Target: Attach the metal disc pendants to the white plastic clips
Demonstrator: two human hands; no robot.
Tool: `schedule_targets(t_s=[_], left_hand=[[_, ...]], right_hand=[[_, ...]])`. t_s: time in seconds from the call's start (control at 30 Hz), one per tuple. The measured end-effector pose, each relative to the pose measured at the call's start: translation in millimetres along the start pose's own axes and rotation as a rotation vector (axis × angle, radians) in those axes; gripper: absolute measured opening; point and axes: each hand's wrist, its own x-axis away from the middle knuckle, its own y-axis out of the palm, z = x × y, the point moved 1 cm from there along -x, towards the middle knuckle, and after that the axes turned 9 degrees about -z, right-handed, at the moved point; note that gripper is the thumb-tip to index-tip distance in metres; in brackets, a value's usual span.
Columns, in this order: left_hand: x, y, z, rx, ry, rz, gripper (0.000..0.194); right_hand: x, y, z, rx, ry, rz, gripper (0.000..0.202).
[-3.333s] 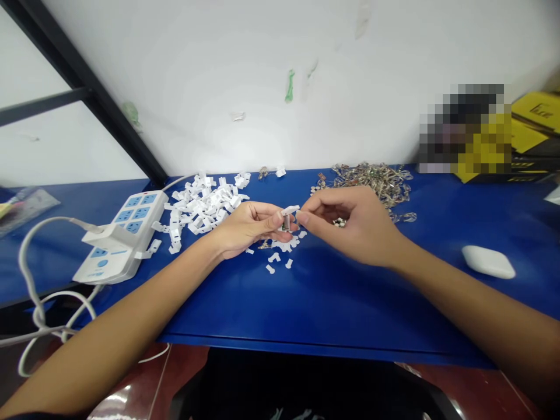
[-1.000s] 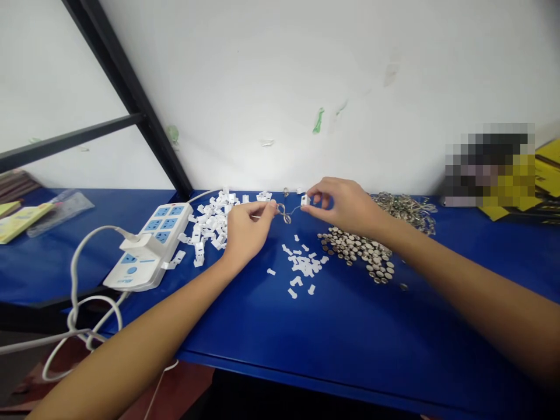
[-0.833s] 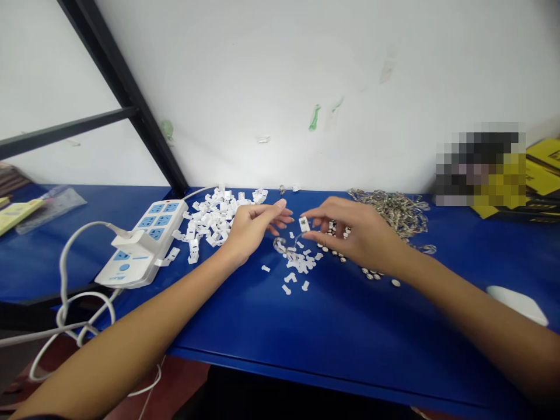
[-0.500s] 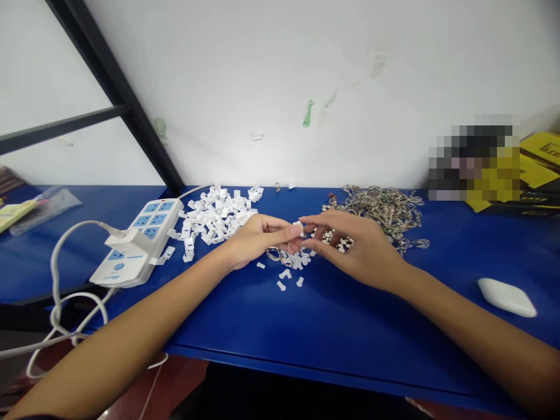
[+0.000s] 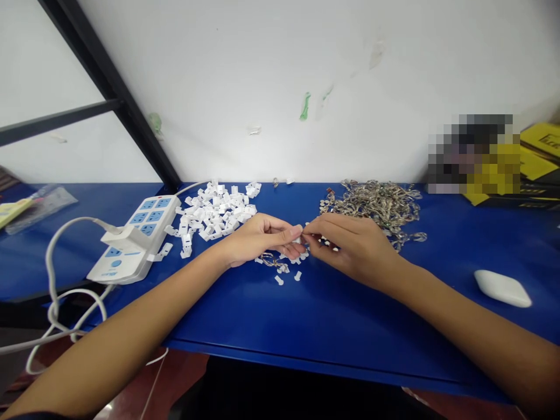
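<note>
Between the thumb and fingers of my left hand [image 5: 256, 239] is a small white plastic piece [image 5: 298, 239], mostly covered by the fingertips. A loop of thin twisted wire [image 5: 273, 261] hangs below that hand; where it attaches is hidden. My right hand [image 5: 356, 242] meets the left at the white piece, thumb and forefinger pinched together. Whatever sits in that pinch is too small to make out. Under both hands lie several small white tabs [image 5: 298, 276], partly covered. Left of them is a heap of white plastic housings [image 5: 214, 210]; behind my right hand is a tangled pile of twisted wires [image 5: 371, 201].
A white power strip [image 5: 146, 224] with a plugged-in adapter stands at the left, its cable [image 5: 51, 274] looping over the table edge. At the right lies a white rounded case [image 5: 503, 288]. Yellow-and-black boxes [image 5: 540, 163] sit against the wall, beside a blurred-out patch.
My right thumb and forefinger have closed from a looser, parted pose into a pinch at the white piece. The wire loop hangs slightly lower and further left. The view has shifted slightly.
</note>
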Motion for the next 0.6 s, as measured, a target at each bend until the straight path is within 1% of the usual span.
schedule_targets(t_s=[0.17,0.23,0.3,0.4,0.5,0.6], left_hand=[[0.3,-3.8,-2.1,0.076,-0.031,0.021,0.037],[0.4,-5.2,-3.7,0.065,-0.044,0.012,0.037],[0.4,-5.5,-4.9,0.039,-0.05,0.001,0.038],[0.3,-3.9,-5.5,0.004,-0.048,0.008,0.038],[0.3,-1.9,-5.3,-0.01,-0.048,0.023,0.037],[0.8,-0.9,-4.2,-0.021,-0.055,0.028,0.036]], right_hand=[[-1.5,-5.9,2.0,-0.019,0.106,-0.027,0.013],[-1.9,-5.7,3.0,-0.077,0.119,-0.061,0.013],[-1.5,-4.0,2.2,-0.104,0.098,-0.083,0.015],[0.6,-0.9,-1.9,0.031,0.04,-0.08,0.016],[3.0,1.5,-6.8,0.19,0.021,-0.1,0.021],[4.1,2.5,-9.8,0.257,-0.019,-0.088,0.026]])
